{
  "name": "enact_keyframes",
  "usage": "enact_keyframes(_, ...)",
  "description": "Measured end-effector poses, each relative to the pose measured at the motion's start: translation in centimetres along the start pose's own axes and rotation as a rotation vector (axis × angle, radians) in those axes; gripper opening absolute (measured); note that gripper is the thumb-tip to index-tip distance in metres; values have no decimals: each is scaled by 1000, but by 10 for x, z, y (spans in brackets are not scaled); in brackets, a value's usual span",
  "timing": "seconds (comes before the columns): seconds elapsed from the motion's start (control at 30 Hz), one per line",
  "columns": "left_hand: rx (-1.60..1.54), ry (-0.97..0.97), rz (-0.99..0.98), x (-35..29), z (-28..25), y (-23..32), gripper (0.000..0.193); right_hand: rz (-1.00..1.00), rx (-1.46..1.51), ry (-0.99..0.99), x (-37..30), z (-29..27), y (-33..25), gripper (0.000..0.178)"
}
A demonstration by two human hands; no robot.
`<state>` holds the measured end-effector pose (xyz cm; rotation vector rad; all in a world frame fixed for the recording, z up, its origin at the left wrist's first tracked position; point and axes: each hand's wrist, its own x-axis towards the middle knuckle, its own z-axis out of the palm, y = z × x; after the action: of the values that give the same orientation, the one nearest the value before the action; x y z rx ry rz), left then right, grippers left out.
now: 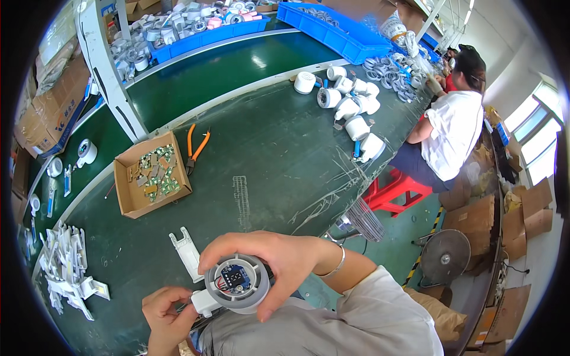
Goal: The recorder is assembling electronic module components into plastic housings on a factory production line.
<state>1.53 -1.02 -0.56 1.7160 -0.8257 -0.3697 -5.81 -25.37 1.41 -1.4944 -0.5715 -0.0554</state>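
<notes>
My right hand is wrapped over the top and right side of a round grey-and-white device housing. The housing's face is turned up, showing a blue circuit board with red wires beside it. A short white handle sticks out of the housing to the left. At that handle's end, the fingers of my left hand are closed in a pinch; anything small between the fingertips is hidden. Just beyond the housing, a long white plastic cover lies on the green table.
A cardboard tray of small circuit boards sits ahead, with orange-handled cutters beside it. White handle parts are piled at left. White round housings cluster far right. Blue bins stand behind. A co-worker sits at right.
</notes>
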Motion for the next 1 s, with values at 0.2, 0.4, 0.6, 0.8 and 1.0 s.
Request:
enact_keyframes(0.2, 355, 14, 248, 3, 6, 7, 14, 17, 22, 20, 1, 3, 3, 81)
enact_keyframes(0.4, 225, -33, 337, 0, 10, 5, 21, -13, 182, 94, -9, 14, -2, 85)
enact_keyframes(0.6, 116, 111, 242, -11, 19, -2, 22, -110, 181, 188, -8, 26, 5, 84)
enact_keyframes(0.8, 168, 87, 291, -11, 16, -5, 24, -145, 147, 214, -8, 31, 4, 82)
enact_keyframes(1.0, -94, -54, 390, -2, 5, -12, 56, -297, -31, 217, 2, 29, -5, 56)
